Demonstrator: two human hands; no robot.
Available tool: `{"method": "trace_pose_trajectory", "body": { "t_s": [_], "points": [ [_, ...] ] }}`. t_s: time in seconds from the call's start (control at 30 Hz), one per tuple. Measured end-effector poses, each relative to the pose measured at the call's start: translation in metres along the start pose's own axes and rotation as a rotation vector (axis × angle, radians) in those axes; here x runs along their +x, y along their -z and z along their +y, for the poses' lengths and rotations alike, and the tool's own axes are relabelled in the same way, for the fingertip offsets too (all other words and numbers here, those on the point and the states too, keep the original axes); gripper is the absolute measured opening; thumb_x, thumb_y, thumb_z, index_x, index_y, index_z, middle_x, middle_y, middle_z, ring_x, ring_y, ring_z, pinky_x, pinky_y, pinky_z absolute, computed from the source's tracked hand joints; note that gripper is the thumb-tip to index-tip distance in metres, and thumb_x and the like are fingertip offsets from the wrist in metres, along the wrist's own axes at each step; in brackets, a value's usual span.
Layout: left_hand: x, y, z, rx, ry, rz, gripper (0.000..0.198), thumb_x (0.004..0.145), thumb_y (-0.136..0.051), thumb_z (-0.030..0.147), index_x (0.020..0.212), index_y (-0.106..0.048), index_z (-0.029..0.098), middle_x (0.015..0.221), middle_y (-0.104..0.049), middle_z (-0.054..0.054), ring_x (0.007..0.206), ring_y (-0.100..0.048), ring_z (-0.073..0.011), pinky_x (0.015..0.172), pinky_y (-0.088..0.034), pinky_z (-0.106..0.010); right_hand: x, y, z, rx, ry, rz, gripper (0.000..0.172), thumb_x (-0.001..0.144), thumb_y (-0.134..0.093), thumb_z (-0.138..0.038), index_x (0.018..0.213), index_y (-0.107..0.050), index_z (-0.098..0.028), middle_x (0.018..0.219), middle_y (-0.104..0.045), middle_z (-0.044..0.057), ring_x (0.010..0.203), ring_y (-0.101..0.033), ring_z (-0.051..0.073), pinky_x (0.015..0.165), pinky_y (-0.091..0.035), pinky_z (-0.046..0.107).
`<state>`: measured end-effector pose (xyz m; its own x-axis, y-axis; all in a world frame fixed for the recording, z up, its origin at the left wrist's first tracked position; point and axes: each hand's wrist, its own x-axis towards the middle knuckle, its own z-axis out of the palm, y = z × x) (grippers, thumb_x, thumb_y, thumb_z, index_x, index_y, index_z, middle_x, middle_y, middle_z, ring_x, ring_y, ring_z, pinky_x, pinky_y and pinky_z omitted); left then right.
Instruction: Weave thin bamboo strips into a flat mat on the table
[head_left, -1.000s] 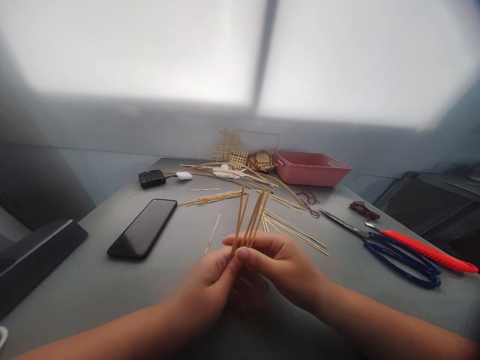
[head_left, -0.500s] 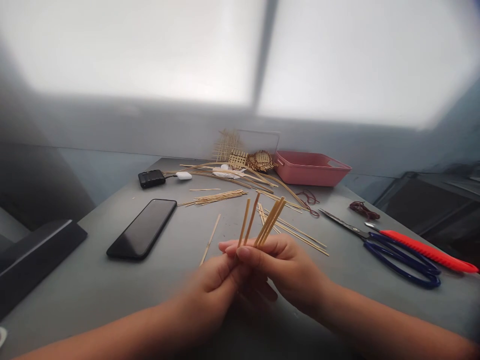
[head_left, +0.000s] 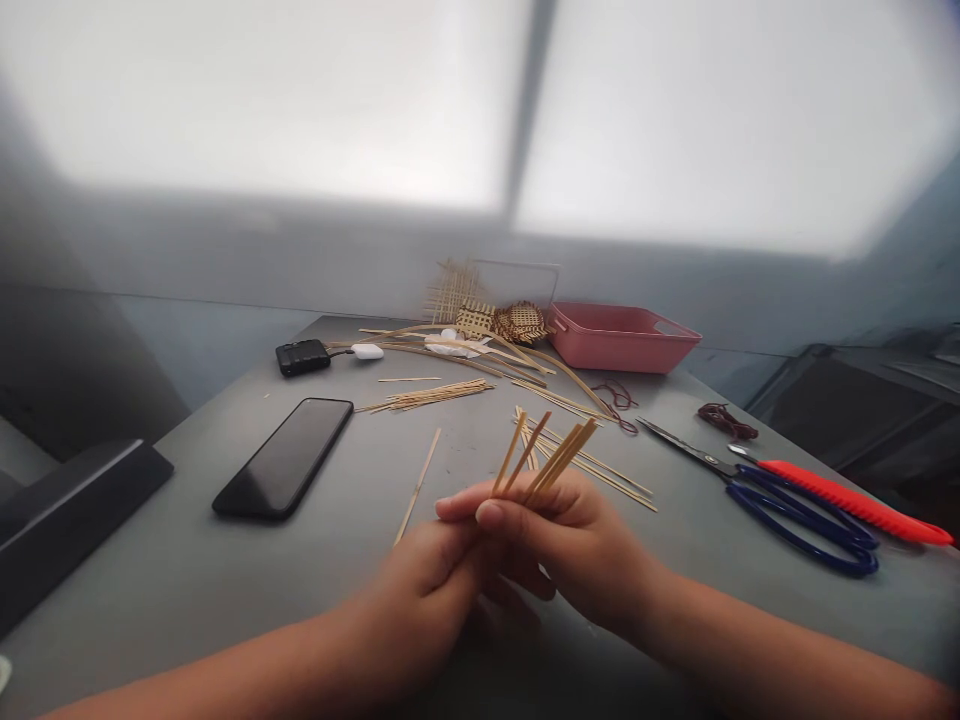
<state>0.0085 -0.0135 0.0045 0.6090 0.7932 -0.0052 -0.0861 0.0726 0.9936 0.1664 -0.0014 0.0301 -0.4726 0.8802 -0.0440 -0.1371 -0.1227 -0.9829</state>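
Several thin bamboo strips (head_left: 559, 464) stand up out of my joined hands, fanned and leaning to the right. My right hand (head_left: 559, 520) pinches them between thumb and fingers. Pressed against it from the left, my left hand (head_left: 442, 570) is closed round the lower part of the bundle, whose bottom ends are hidden. One lone strip (head_left: 418, 485) lies on the table just beyond my left hand. More loose strips (head_left: 600, 465) lie behind my right hand, and a pile of strips (head_left: 442, 395) rests farther back.
A black phone (head_left: 285, 458) lies at left, with a black device (head_left: 302, 356) behind it. Blue-handled scissors (head_left: 799, 525) and a red-handled knife (head_left: 855, 500) lie at right. At the back are a pink basket (head_left: 622, 350), woven pieces (head_left: 523, 322) and brown cord (head_left: 727, 422).
The strips' upper ends have tilted to the right and dropped lower. Both hands keep their grip, with my left hand shifted slightly.
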Motion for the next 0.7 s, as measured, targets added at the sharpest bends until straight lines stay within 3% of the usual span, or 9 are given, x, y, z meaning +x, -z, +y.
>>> {"method": "trace_pose_trajectory", "body": {
  "t_s": [0.13, 0.37, 0.53, 0.7],
  "points": [
    [0.001, -0.002, 0.003, 0.003, 0.027, -0.011, 0.046, 0.091, -0.054, 0.061, 0.103, -0.063, 0.017, 0.093, -0.073, -0.006, 0.086, -0.070, -0.0211, 0.078, -0.053, -0.030, 0.000, 0.000, 0.001, 0.010, 0.021, 0.045, 0.040, 0.070, -0.079, -0.055, 0.085, -0.080, -0.017, 0.061, -0.066, 0.001, 0.039, -0.043, 0.005, 0.036, -0.033, 0.020],
    [-0.001, 0.006, -0.005, 0.228, -0.001, 0.001, 0.043, 0.099, -0.042, 0.050, 0.098, -0.067, 0.015, 0.094, -0.074, -0.009, 0.089, -0.069, -0.0235, 0.082, -0.052, -0.034, 0.000, 0.001, 0.002, -0.060, 0.066, 0.078, 0.044, 0.073, -0.075, -0.059, 0.086, -0.078, -0.017, 0.069, -0.073, 0.005, 0.040, -0.048, 0.007, 0.041, -0.042, 0.024],
    [-0.001, 0.006, 0.002, 0.203, 0.021, 0.004, 0.051, 0.095, -0.045, 0.059, 0.095, -0.069, 0.015, 0.091, -0.075, -0.010, 0.087, -0.070, -0.0244, 0.079, -0.052, -0.033, -0.002, 0.002, -0.005, -0.109, 0.119, 0.145, 0.038, 0.072, -0.079, -0.052, 0.093, -0.075, -0.020, 0.087, -0.076, 0.006, 0.071, -0.067, 0.016, 0.063, -0.054, 0.028],
    [0.002, 0.008, 0.005, 0.017, 0.087, 0.075, 0.057, 0.084, -0.057, 0.068, 0.099, -0.067, 0.014, 0.102, -0.073, -0.011, 0.091, -0.071, -0.0261, 0.075, -0.052, -0.032, 0.001, 0.008, -0.003, -0.219, 0.184, 0.247, 0.026, 0.076, -0.077, -0.043, 0.080, -0.069, -0.019, 0.069, -0.068, 0.000, 0.063, -0.063, 0.013, 0.062, -0.051, 0.026]
  ]
}}
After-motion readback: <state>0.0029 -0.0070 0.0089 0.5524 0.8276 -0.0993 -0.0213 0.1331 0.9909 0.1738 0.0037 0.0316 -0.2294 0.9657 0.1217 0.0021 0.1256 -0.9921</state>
